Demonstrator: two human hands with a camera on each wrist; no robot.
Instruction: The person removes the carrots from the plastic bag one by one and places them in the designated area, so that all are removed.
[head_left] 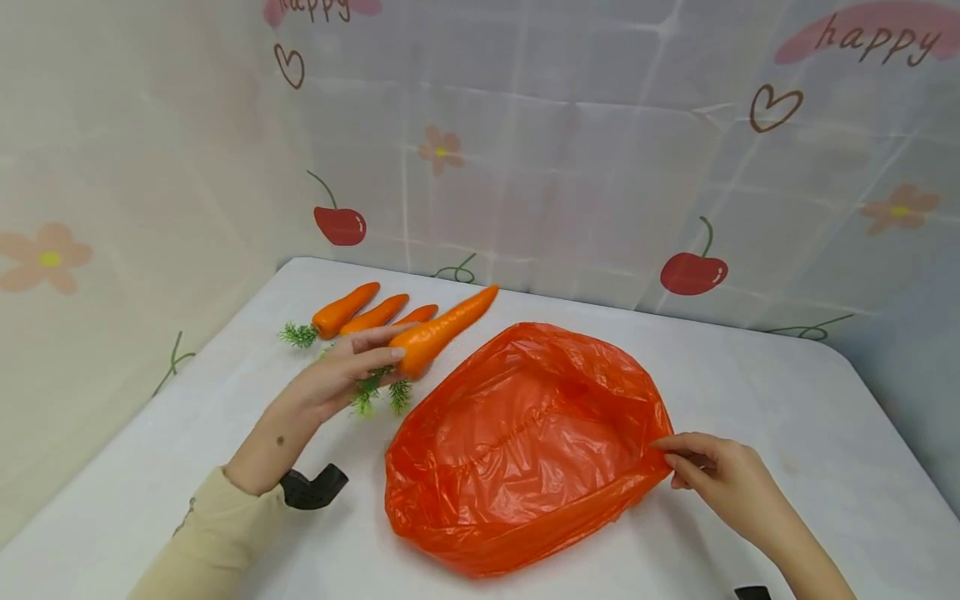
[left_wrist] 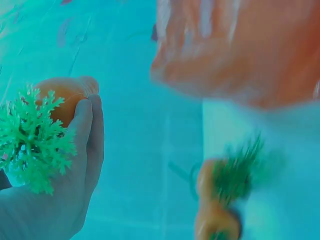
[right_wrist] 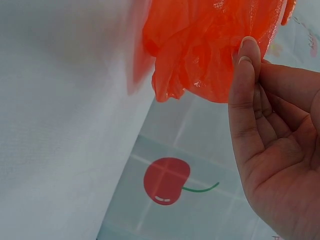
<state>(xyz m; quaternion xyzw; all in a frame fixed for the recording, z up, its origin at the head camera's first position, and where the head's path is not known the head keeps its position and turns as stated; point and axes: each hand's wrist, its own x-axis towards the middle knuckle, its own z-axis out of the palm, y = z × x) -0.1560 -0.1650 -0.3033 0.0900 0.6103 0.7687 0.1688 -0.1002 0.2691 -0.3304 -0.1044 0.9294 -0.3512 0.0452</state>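
Note:
My left hand [head_left: 341,375] grips an orange carrot [head_left: 444,332] by its thick end, with the tip pointing up and to the right. Green feathery leaves [left_wrist: 35,140] hang from the carrot below my fingers. It is held just left of an orange-red plastic bag [head_left: 525,550], which sits with its mouth spread wide in the middle of the table. At the bag's right rim, my right hand [head_left: 723,479] pinches the film between thumb and fingers, as the right wrist view shows too. Only crinkled film shows inside the bag.
Several more carrots [head_left: 347,310] lie side by side at the back left of the white table [head_left: 757,375], partly behind my left hand. A printed curtain [head_left: 555,167] hangs behind the table's far edge. A black strap piece [head_left: 313,487] shows at my left wrist.

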